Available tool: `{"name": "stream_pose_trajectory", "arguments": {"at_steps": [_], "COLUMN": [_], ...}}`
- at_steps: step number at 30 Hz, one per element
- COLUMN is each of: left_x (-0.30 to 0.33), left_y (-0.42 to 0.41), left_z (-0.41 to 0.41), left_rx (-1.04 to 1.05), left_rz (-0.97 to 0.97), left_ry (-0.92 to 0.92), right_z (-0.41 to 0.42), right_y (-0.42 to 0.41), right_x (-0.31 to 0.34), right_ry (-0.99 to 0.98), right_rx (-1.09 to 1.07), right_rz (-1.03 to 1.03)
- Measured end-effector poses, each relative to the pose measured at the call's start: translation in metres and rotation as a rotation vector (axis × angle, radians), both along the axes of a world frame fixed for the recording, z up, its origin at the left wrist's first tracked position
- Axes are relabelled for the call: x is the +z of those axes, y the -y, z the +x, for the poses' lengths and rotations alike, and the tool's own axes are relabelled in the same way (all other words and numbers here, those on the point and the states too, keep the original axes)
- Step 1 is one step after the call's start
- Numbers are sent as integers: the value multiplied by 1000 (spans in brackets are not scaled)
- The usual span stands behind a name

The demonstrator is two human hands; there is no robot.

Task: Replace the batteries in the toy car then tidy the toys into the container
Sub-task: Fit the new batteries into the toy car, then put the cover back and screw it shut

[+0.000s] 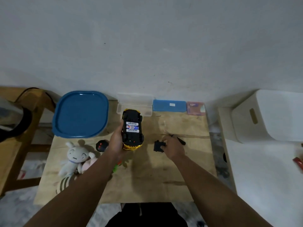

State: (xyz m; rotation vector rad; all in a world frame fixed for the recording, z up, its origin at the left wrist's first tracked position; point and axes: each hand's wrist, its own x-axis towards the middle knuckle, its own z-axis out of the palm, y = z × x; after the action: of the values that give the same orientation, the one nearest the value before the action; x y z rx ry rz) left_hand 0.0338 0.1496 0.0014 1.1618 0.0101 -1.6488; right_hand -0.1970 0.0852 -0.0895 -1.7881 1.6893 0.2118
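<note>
The table (131,185) is bare across its near half and middle right, so a hand could pass freely there. The left hand (117,141) holds the upturned car (132,128) over the table's middle, blocking the way to the clear case (134,104) behind it. The right hand (172,148) is at the black cover (158,146), with the screwdriver (177,139) just beyond. The left side is crowded: the blue-lidded container (81,113) fills the far left corner, and the plush toys (75,159) and a remote (101,145) lie before it. A blue box (169,105) and a pink box (196,108) line the far edge against the wall.
</note>
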Motion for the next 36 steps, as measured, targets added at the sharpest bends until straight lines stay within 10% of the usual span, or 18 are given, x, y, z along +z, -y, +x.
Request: {"name": "stream_pose_trajectory", "arguments": {"at_steps": [18, 27, 36], "left_x": [36, 63, 95], "left_y": [-16, -47, -65], "left_z": [-3, 29, 37], "left_rx": [40, -33, -107], "left_rz": [-62, -190, -322], "left_ry": [-64, -116, -23], "right_z": [-2, 45, 111], "right_y": [-4, 0, -44], "right_x": [26, 162, 244], "right_ry": [304, 854, 872], "right_rx": [-133, -447, -82], "right_rz": [3, -55, -16]}}
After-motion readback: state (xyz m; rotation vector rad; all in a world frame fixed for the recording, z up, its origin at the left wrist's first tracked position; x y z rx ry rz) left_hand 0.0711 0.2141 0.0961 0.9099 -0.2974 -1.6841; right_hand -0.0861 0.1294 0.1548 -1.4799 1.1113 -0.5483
